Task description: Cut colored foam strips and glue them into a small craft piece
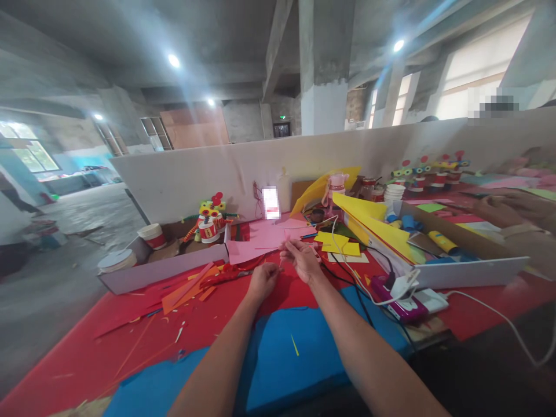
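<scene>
Loc.: craft workshop, unfinished bldg. Evid.: raw concrete ceiling, part-painted column, bare flr.; red-covered tabletop w/ orange paper offcuts, supply box & handmade cup fig. by white partition.

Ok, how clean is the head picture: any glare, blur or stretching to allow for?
Head view throughout: ceiling lamps flare into streaks; the screen is washed out and partly pixelated; a co-worker's arm blurs at the right edge; the windows at upper right look slanted, stretched; the pink piece in the right hand nearly blends into pink paper.
</scene>
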Motion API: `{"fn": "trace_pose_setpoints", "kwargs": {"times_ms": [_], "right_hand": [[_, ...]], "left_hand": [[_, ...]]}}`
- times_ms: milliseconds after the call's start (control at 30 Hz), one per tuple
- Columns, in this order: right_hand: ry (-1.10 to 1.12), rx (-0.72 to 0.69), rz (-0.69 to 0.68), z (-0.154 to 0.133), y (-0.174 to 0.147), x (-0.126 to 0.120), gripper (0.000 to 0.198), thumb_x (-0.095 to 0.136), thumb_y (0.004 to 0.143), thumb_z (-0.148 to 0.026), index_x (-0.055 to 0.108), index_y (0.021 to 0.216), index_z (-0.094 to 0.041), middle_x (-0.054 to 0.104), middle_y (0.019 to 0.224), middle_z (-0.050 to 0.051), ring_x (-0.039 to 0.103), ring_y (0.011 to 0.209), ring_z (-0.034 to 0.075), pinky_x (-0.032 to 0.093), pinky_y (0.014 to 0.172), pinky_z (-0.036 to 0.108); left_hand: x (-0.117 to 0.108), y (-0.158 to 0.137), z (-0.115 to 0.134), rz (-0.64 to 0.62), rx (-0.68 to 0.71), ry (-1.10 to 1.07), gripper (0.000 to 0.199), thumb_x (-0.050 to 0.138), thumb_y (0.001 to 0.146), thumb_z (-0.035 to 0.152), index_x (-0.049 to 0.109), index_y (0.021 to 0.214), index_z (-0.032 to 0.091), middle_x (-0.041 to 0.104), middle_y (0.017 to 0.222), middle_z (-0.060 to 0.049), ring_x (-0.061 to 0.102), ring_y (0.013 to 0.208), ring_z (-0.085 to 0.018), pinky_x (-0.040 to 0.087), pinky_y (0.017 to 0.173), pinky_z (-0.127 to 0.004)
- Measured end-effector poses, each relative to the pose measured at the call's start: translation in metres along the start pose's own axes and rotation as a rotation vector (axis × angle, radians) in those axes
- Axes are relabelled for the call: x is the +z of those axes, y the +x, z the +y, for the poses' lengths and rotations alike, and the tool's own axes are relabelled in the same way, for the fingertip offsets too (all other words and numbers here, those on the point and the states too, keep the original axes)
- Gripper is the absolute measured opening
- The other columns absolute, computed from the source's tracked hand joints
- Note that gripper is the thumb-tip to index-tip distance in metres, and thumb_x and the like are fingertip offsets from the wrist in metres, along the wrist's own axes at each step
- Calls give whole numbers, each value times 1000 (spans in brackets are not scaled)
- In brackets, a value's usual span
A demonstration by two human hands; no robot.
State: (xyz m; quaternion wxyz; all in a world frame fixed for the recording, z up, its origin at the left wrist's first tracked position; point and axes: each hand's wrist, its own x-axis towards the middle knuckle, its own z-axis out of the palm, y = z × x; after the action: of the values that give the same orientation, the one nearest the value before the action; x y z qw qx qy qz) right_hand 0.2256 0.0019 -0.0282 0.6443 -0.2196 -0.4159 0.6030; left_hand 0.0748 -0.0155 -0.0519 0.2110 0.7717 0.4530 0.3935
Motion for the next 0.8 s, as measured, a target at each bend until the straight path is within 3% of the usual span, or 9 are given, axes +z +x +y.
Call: {"fn": "trace_pose_setpoints", "kwargs": {"times_ms": [100,167,267,400,467,667,800], "right_hand": [[-229,-69,-67,-4,-1,-1,36,74,69,-52,70,79,-18,71,70,2,64,54,14,54,58,27],[-475,-154,-136,-6,-3,-3,32,69,75,-50,72,78,-18,70,67,2,65,55,16,53,58,28],[-771,-275,-223,-5,-6,-3,23,61,85,-40,74,81,-22,69,62,2,64,57,17,50,58,27],[-1046,-415,-300,-3,-8,-3,20,55,87,-18,75,87,-23,75,81,4,66,73,17,49,71,27],[-1142,-439,-301,-2,-7,-4,24,54,86,-12,74,92,-22,75,89,5,67,80,17,48,76,28],[-1279,-466,-294,3,-5,-8,30,48,87,-7,73,97,-20,75,95,8,67,87,19,48,79,29],[-1285,-480,-324,4,-4,-8,31,46,88,-5,72,95,-20,74,93,7,66,85,17,47,78,26]], "left_hand": [[-8,4,-1,-43,-58,-187,26,66,75,38,72,88,16,68,73,-4,57,67,-16,41,63,-25],[-15,6,-1,69,-101,-327,36,70,71,40,71,98,16,70,80,-5,59,71,-16,43,65,-25],[-25,9,-2,297,-214,-579,36,71,69,47,70,88,16,68,73,-3,57,64,-13,43,60,-24],[-36,10,-3,425,-302,-831,36,74,66,49,65,67,15,59,58,0,52,52,-10,41,54,-22],[-38,9,-2,397,-330,-895,34,76,65,46,63,66,14,58,58,0,50,51,-9,41,52,-22],[-30,6,9,154,-499,-1116,33,78,66,41,62,73,13,57,60,2,49,50,-7,40,47,-19],[-28,5,13,109,-566,-1199,30,78,66,36,62,77,13,52,57,5,46,47,-5,41,47,-18]]}}
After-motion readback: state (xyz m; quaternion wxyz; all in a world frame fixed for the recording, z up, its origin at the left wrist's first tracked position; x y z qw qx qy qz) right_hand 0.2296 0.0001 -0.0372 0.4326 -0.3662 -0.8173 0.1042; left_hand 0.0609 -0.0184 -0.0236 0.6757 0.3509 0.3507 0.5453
